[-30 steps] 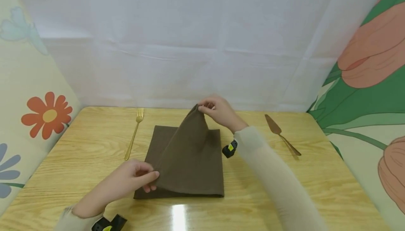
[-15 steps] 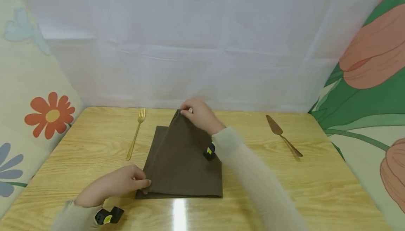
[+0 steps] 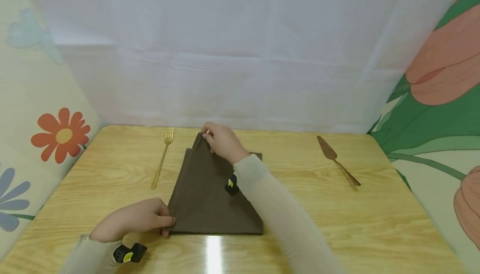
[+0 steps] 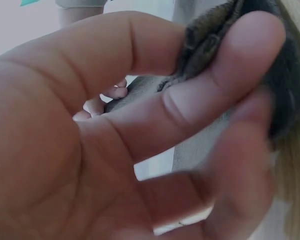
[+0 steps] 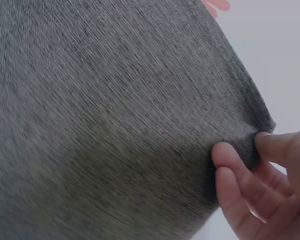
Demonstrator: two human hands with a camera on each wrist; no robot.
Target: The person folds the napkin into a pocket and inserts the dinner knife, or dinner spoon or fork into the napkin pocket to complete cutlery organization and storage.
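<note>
A dark brown cloth napkin (image 3: pixel 210 199) lies folded on the table, its top layer raised at the far left corner. My right hand (image 3: pixel 222 141) pinches that raised corner between thumb and fingers, a little above the far edge. In the right wrist view the napkin (image 5: pixel 115 120) stretches away from the pinched corner. At the near left corner my left hand (image 3: pixel 150 219) pinches the napkin's edge. The left wrist view shows folded layers of napkin (image 4: pixel 205 45) between the thumb and index finger, while the other fingers are bent beside them.
A gold fork (image 3: pixel 161 157) lies left of the napkin. On the right lies a gold cake server (image 3: pixel 337 159). The wooden table (image 3: pixel 300 211) ends at a white cloth backdrop (image 3: pixel 232 57), with flower-patterned panels (image 3: pixel 61 136) at the sides.
The right hand has carried the raised napkin corner leftward and slightly down, to the far left corner. The left hand has moved slightly left and toward the near edge, and the top layer lies flatter.
</note>
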